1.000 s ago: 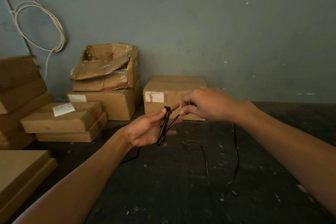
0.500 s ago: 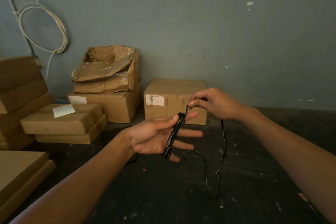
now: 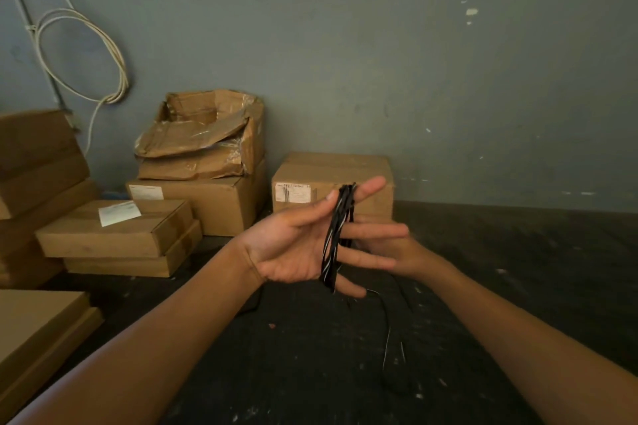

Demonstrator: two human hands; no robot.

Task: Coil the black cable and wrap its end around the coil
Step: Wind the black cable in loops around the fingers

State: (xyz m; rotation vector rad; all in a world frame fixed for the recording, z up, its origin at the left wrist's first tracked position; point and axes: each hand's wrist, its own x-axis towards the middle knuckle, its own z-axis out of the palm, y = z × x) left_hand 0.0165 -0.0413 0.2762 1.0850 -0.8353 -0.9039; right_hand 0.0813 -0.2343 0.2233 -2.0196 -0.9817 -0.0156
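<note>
The black cable [image 3: 336,238] is wound in several loops round the straight, spread fingers of my left hand [image 3: 297,245], which is raised palm toward me in the middle of the view. The loops run from the index finger down past the little finger. My right hand [image 3: 411,252] is just behind those fingers, and its fingertips are hidden by them. It holds the cable's loose part there. The remaining loose tail [image 3: 386,338] hangs below the hands and trails onto the dark floor.
A closed cardboard box [image 3: 331,169] stands against the grey wall behind the hands. More boxes [image 3: 193,197] are stacked to the left, one torn open on top. Flat boxes [image 3: 114,235] lie at the far left. A white cable loop [image 3: 83,55] hangs on the wall.
My right hand has gone from above the coil down behind my left fingers, carrying the cable round. My left hand has risen a little, and the loose tail is shorter.
</note>
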